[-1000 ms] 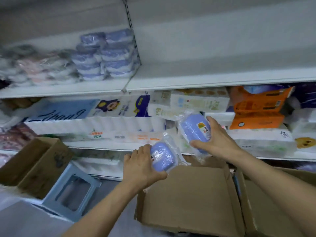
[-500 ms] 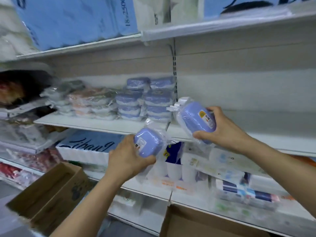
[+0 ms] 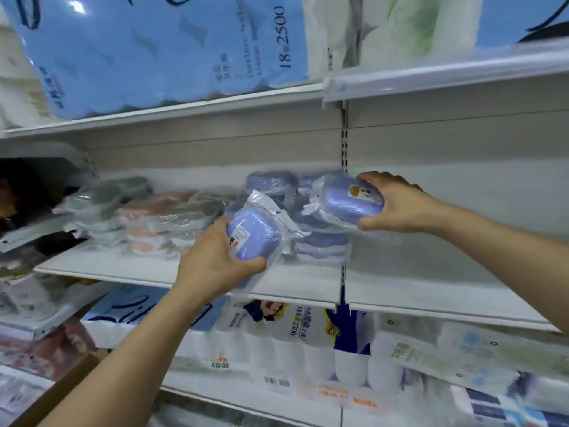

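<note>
Both hands hold one box each. Fingers of the left hand [image 3: 215, 260] curl round the first blue box [image 3: 257, 238], low over the front of the white shelf [image 3: 147, 266]. The right hand [image 3: 397, 206] grips the second blue box [image 3: 348, 201] by its end, higher up, right by the pile of blue boxes [image 3: 320, 245] on that shelf. Each held box is smooth plastic with round corners, wrapped in a clear, crinkly bag with a small sticker. Pink boxes [image 3: 154, 220] and green boxes [image 3: 104, 201] sit in piles further left.
</note>
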Motion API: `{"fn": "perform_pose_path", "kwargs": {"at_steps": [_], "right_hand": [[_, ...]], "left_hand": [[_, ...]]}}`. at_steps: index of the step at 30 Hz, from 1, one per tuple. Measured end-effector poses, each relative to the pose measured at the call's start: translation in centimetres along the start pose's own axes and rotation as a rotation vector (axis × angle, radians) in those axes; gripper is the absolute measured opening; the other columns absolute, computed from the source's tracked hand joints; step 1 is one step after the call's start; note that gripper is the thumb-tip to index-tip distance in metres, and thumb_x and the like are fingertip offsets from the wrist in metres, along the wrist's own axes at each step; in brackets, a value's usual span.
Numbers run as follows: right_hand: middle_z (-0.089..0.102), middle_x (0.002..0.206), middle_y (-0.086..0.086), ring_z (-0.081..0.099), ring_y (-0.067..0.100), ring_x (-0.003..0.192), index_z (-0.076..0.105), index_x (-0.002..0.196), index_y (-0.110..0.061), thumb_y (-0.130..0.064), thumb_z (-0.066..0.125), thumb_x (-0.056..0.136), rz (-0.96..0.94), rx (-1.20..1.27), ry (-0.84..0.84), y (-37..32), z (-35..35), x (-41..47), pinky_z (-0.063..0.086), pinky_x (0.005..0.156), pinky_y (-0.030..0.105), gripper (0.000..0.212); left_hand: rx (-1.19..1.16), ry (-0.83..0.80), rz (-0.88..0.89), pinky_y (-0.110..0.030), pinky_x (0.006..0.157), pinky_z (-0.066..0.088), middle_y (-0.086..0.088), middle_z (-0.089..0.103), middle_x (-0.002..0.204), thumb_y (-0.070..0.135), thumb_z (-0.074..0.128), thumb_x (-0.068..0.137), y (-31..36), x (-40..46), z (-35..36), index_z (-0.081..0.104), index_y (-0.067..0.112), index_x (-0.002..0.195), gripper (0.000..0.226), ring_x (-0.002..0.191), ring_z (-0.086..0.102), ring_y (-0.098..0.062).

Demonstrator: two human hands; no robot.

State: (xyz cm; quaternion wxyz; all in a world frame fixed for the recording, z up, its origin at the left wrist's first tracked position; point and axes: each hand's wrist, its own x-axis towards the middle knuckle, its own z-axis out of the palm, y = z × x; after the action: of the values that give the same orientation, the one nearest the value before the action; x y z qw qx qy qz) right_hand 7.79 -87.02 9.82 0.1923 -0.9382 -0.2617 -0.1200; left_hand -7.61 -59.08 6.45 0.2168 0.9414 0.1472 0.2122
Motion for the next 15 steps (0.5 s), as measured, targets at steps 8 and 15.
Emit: {"fn": "perform_pose_path", "kwargs": {"at_steps": [8,15], "right_hand": [[0.032,0.15,-0.009,0.037,0.018,0.131,0.029,0.144,-0.043,-0.039,0.065,0.08,0.042,-0.045,-0.233,-4.5,2.7,8.9,0.036,0.107,0.036,0.073],[0.026,0.155,-0.006,0.023,0.016,0.141,0.026,0.148,-0.036,-0.043,0.067,0.081,0.058,-0.166,-0.066,-7.6,3.6,9.0,0.028,0.113,0.035,0.08]], "left_hand": [[-0.299,-0.136,-0.034,-0.038,0.073,0.055,0.007,0.062,0.095,0.054,0.075,0.062,-5.5,10.5,-2.3,0.045,0.025,0.11,0.063,0.082,0.063,-0.015],[-0.569,-0.236,0.012,-0.028,0.054,0.043,0.004,0.058,0.082,0.058,0.078,0.066,-6.2,15.7,-1.9,0.052,0.014,0.098,0.06,0.067,0.056,-0.012]]}}
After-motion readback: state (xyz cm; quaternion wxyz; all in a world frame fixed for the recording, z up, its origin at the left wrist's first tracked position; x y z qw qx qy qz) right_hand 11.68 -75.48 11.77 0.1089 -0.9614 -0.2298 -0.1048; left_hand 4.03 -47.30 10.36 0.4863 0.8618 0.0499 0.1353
